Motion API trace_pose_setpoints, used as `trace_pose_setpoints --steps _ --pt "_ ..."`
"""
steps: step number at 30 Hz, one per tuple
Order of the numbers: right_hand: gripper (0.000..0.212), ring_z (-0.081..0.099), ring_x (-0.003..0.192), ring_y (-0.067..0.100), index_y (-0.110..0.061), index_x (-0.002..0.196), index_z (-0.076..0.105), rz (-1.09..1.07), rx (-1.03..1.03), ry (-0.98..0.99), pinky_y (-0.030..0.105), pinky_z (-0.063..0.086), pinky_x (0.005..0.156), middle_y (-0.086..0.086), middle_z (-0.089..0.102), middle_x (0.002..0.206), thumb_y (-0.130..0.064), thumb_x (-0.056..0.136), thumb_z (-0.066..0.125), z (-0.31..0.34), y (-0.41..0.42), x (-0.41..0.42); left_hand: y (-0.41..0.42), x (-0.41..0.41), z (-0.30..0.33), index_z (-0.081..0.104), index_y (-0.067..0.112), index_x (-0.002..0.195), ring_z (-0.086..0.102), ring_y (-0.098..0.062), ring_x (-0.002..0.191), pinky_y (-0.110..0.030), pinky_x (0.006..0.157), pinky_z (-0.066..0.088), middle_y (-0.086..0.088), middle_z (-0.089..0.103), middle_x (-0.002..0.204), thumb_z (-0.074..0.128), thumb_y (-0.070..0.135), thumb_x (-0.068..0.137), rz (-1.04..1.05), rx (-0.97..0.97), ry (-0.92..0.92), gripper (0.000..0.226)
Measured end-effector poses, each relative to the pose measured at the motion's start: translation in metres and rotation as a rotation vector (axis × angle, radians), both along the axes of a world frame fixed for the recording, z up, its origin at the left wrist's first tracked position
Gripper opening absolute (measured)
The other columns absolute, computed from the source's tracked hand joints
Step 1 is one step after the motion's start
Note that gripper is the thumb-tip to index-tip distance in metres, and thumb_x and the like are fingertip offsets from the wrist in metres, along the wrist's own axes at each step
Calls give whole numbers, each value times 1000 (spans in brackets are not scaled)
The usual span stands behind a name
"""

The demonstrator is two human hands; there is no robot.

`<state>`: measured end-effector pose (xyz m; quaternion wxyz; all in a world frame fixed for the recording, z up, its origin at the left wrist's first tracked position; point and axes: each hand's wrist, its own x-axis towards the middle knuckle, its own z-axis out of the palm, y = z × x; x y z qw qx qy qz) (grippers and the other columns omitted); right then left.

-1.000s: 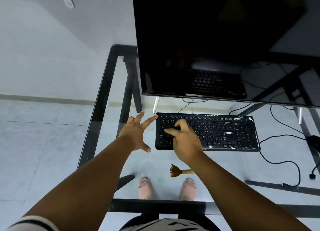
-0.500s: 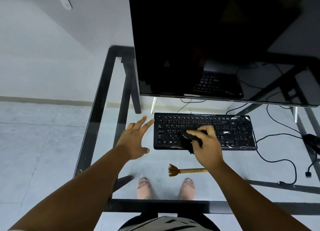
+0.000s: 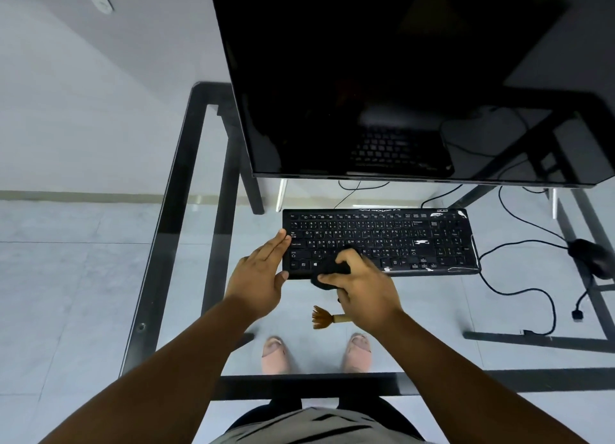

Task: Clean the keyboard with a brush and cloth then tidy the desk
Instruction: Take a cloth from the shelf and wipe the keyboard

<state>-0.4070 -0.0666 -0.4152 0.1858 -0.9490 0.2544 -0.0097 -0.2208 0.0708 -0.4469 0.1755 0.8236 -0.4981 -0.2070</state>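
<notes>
A: Keyboard (image 3: 379, 242) first — where does it lie?

B: Flat on the glass worktop (image 3: 186, 260), black, just in front of the dark monitor (image 3: 382, 77), its long side running left to right.

A: And the cloth?

B: The right hand (image 3: 361, 292) grips a dark cloth (image 3: 329, 270), fingers (image 3: 346, 260) curled over it, thumb along its near side. The cloth sits on the keyboard's lower left keys and hangs over the near edge.

A: What is the left hand doing?

B: The left hand (image 3: 263, 277) is released, fingers straight and close together. Its fingertips touch the keyboard's left end; the thumb lies near the front corner. It holds nothing.

A: The brush?

B: The brush (image 3: 324, 317) lies on the glass near the front, just behind the right wrist. Its brown bristles fan out toward the left; the pale handle runs right and is hidden under the wrist.

A: Anything else around?

B: A black mouse (image 3: 590, 255) at the far right, with black cables (image 3: 519, 287) trailing near the keyboard's right end. Through the glass two feet in pale slippers (image 3: 274, 353) show on the tiled floor (image 3: 66, 277).
</notes>
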Motion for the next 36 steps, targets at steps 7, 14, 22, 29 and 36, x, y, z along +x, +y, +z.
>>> trace_pose_setpoints --steps 7,14,22,29,36 --pt "37 59 93 19 -36 95 76 -119 10 -27 33 56 55 -6 53 110 -5 75 68 1 -15 -27 0 -3 0 12 28 154 25 -11 144 -33 113 29 17 4 161 49 27 98 19 19 -2 67" --pt "38 56 97 21 -40 104 74 -42 4 -59 35 55 60 -4 53 112 -11 83 63 3 0 9 -1 -4 1 13 28 154 26 -12 144 -35 111 31 15 6 161 50 26 97 22 32 -6 69" --pt "39 61 73 14 -31 98 77 -547 76 -319 35 58 66 -4 52 109 0 77 67 1 -41 -54 -5 -15 2 10 25 155 19 -13 147 -34 114 25 11 6 162 44 19 97 70 11 -10 68" --pt "29 59 68 13 -31 106 75 -602 92 -290 34 59 66 -4 52 105 -28 78 79 -3 -25 -48 -15 -34 -1 13 23 155 14 -14 149 -38 116 25 8 7 162 44 25 98 134 -64 -12 65" --pt "24 61 66 19 -32 107 74 -592 29 -135 34 57 60 -4 50 109 -28 83 71 -11 -12 -34 -18 -38 -8 12 16 155 17 -19 148 -40 115 29 2 3 163 43 20 98 140 -15 -10 66"
